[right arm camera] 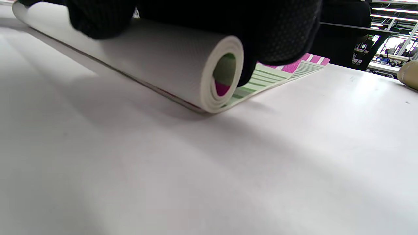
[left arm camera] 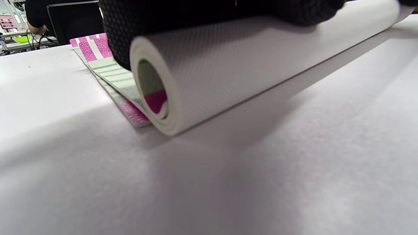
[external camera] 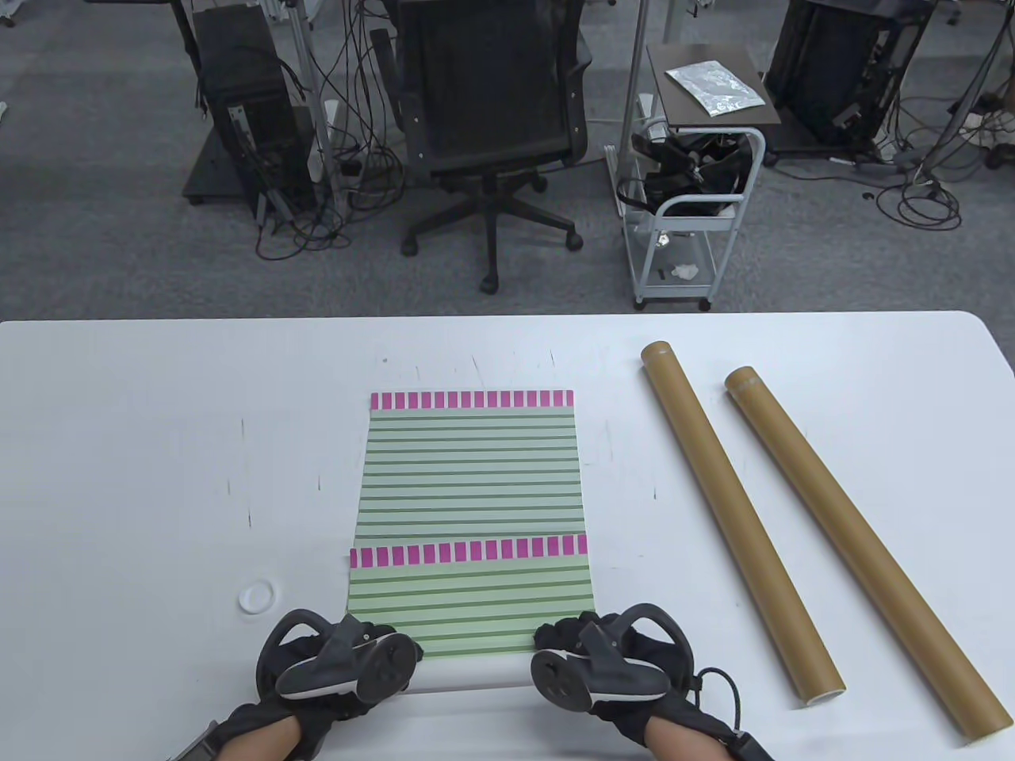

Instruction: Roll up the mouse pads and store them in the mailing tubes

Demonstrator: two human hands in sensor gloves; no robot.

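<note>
Two green-striped mouse pads with pink edge bands lie stacked on the white table; the upper pad (external camera: 472,602) is partly rolled at its near end, the lower pad (external camera: 472,468) lies flat beyond it. The white-backed roll (external camera: 474,675) shows in the left wrist view (left arm camera: 248,62) and the right wrist view (right arm camera: 163,62). My left hand (external camera: 349,662) grips the roll's left end, its fingers (left arm camera: 196,13) over the top. My right hand (external camera: 603,662) grips the right end, its fingers (right arm camera: 261,29) on top. Two brown mailing tubes (external camera: 737,519) (external camera: 860,551) lie to the right.
A small white tube cap (external camera: 257,595) lies on the table left of the pads. The table's far edge (external camera: 507,319) borders a floor with an office chair (external camera: 492,119) and a cart (external camera: 690,206). A tube end shows at the right wrist view's edge (right arm camera: 409,74).
</note>
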